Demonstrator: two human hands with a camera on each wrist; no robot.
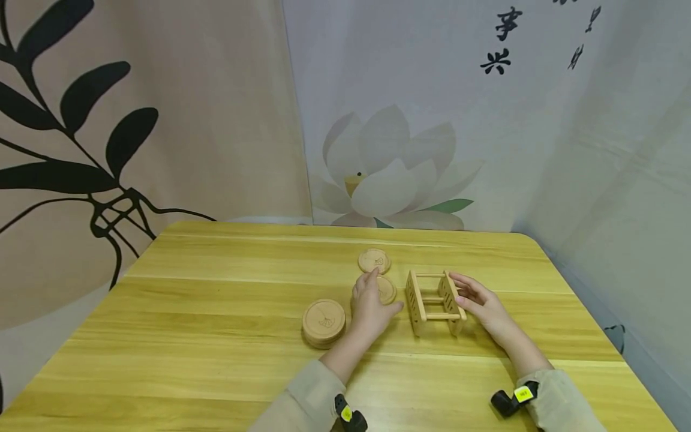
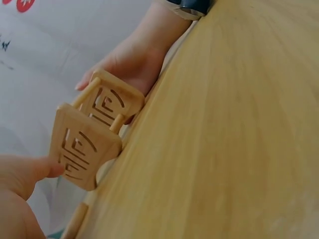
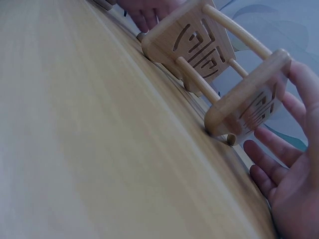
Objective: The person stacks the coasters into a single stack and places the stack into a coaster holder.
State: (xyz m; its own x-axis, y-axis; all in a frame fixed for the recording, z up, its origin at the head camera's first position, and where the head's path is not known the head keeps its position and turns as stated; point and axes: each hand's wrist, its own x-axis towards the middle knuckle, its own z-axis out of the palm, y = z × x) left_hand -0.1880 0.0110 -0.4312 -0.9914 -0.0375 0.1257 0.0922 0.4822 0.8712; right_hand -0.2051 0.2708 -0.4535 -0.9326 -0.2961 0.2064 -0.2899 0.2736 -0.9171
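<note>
A small wooden rack stands on the table, its two slotted end panels joined by round rods. At its right side is my right hand, its fingertips close against the outer face of that panel, fingers loosely extended. My left hand is to the rack's left, fingers spread over a round wooden coaster that it partly hides. In the left wrist view the left thumb reaches to the near panel's edge. Another coaster lies just beyond, and a stack of coasters sits left of the left hand.
The wooden table runs back to a printed cloth hanging behind it. A small black device with a yellow label is strapped at the right cuff, with a similar one at the left cuff.
</note>
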